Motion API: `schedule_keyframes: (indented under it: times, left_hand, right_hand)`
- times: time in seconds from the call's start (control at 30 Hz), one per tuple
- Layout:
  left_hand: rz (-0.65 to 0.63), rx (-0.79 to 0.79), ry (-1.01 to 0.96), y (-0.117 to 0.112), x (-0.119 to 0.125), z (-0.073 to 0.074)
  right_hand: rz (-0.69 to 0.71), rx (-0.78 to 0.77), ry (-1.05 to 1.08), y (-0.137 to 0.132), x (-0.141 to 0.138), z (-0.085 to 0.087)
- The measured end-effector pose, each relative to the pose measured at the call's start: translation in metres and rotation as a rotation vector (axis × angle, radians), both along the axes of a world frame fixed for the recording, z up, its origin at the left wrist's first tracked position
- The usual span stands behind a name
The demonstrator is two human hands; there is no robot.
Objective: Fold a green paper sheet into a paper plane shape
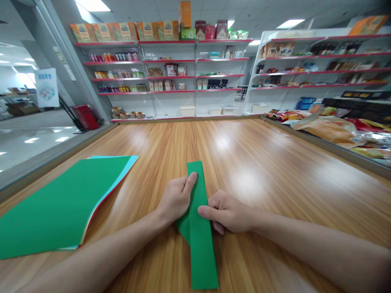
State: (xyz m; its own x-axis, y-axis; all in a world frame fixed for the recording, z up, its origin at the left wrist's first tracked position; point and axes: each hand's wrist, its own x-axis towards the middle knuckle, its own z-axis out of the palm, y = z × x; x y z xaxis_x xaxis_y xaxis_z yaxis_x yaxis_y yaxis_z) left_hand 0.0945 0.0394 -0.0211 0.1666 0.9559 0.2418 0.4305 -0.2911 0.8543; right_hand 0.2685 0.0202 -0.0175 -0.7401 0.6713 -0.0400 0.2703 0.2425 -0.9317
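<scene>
A sheet of green paper, folded into a long narrow strip, is held over the wooden table in front of me. My left hand grips its left side, the thumb lying on the strip near the far end. Lower down, my right hand pinches the right edge, thumb on top and fingers curled at the side and beneath. A green flap sticks out to the left below my left hand. The fingers under the paper are partly hidden.
To the left lies a stack of coloured paper, green on top. Packaged snacks are piled beyond the table's right edge. Stocked shelves stand behind the wooden table. A red box-shaped object stands on the floor at left.
</scene>
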Motion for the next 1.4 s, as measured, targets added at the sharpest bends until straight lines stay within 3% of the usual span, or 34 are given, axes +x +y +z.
schedule_keyframes:
  times: [0.1,0.3,0.7,0.9,1.03,1.2,1.4]
  left_hand:
    - [-0.020,-0.001,0.009,-0.002,0.002,0.000]
    - [-0.102,0.026,0.058,-0.007,0.002,0.000]
    - [-0.221,0.026,0.096,-0.015,0.001,0.002]
    - [-0.378,-0.027,0.045,-0.018,0.003,0.007]
    - [-0.394,0.007,0.045,-0.017,0.004,0.008]
    - [-0.396,0.071,0.203,-0.019,0.002,0.007]
    - [-0.418,0.069,0.138,-0.018,0.004,0.009]
  right_hand:
    - [0.028,-0.024,-0.010,-0.001,0.002,-0.001]
    - [-0.066,-0.167,0.115,0.006,0.001,-0.006]
    - [-0.064,-0.208,0.098,0.006,0.003,-0.009]
    - [-0.220,-0.241,0.273,0.010,0.002,-0.014]
    - [-0.264,-0.246,0.334,0.014,0.004,-0.015]
    - [-0.406,-0.136,0.315,0.016,0.006,-0.015]
    - [-0.398,-0.279,0.357,0.017,0.003,-0.014]
